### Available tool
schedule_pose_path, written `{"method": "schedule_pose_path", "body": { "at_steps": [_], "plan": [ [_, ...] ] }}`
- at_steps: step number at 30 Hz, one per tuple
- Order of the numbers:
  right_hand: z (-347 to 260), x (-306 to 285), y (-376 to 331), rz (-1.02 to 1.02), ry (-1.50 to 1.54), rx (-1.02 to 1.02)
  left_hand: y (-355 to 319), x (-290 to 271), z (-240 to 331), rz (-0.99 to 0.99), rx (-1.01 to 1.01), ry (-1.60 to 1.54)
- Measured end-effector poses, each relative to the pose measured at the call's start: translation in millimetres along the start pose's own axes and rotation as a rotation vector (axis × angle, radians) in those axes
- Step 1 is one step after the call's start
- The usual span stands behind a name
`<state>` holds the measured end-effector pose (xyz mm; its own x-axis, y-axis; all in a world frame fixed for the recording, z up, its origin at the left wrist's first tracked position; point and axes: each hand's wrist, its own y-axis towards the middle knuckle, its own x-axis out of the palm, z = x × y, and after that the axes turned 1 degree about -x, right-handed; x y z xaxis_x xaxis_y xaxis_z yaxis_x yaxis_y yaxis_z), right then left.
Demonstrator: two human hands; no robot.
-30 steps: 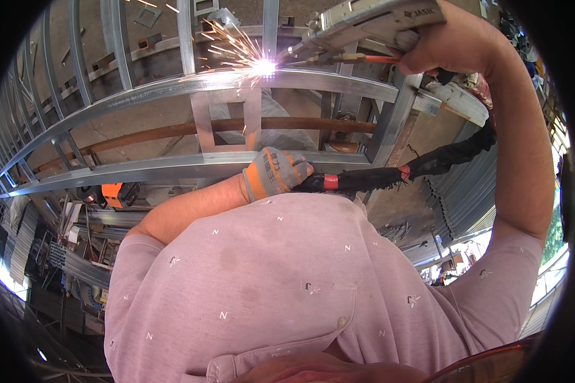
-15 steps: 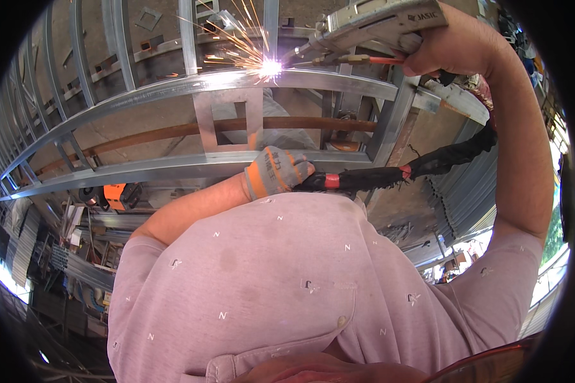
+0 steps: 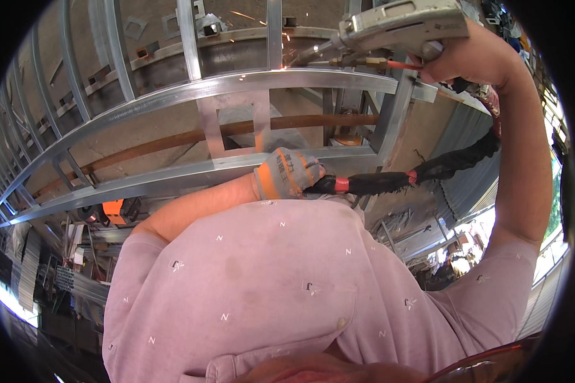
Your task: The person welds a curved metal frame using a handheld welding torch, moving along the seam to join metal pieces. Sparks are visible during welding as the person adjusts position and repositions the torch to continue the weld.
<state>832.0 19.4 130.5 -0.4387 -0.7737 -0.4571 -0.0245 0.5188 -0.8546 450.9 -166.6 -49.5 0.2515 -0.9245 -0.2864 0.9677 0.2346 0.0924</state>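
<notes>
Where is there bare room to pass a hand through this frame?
Between the upper rail and lower rail, left of the holed plate, though a rusty bar shows across it. Crowded: upper right, with the welding torch in the right hand; and beside the lower rail, where the left hand holds the wrapped cable.

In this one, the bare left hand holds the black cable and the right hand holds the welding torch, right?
Not bare: the head view shows the left hand in a grey-and-orange glove. It does hold the black cable, and the right hand holds the welding torch.
</notes>
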Motion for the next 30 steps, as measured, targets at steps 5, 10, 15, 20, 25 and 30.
{"method": "schedule_pose_path", "body": {
  "at_steps": [5, 10, 15, 20, 25, 30],
  "plan": [
    [31.9, -1.7, -34.1, 0.064, 0.154, -0.113, 2.3, -4.2, 7.7, -0.066, -0.217, -0.445],
    [28.0, -2.8, -50.8, -0.061, 0.305, -0.004, 33.2, -6.3, 15.1, -0.163, -0.013, 0.130],
    [45.6, -4.7, -41.5, -0.145, 0.062, 0.217, 78.3, 37.0, 26.9, -0.152, -0.040, 0.103],
    [80.9, -2.4, -37.3, -0.017, 0.054, 0.016, 113.8, 42.8, 33.5, -0.361, -0.092, 0.120],
    [78.3, -20.3, -17.6, -0.261, 0.190, -0.180, 98.8, 54.0, 23.5, -0.286, -0.031, 0.119],
    [69.3, -22.0, -9.3, -0.310, 0.110, -0.174, 104.4, 53.1, 27.0, -0.243, -0.038, 0.182]
  ]
}}
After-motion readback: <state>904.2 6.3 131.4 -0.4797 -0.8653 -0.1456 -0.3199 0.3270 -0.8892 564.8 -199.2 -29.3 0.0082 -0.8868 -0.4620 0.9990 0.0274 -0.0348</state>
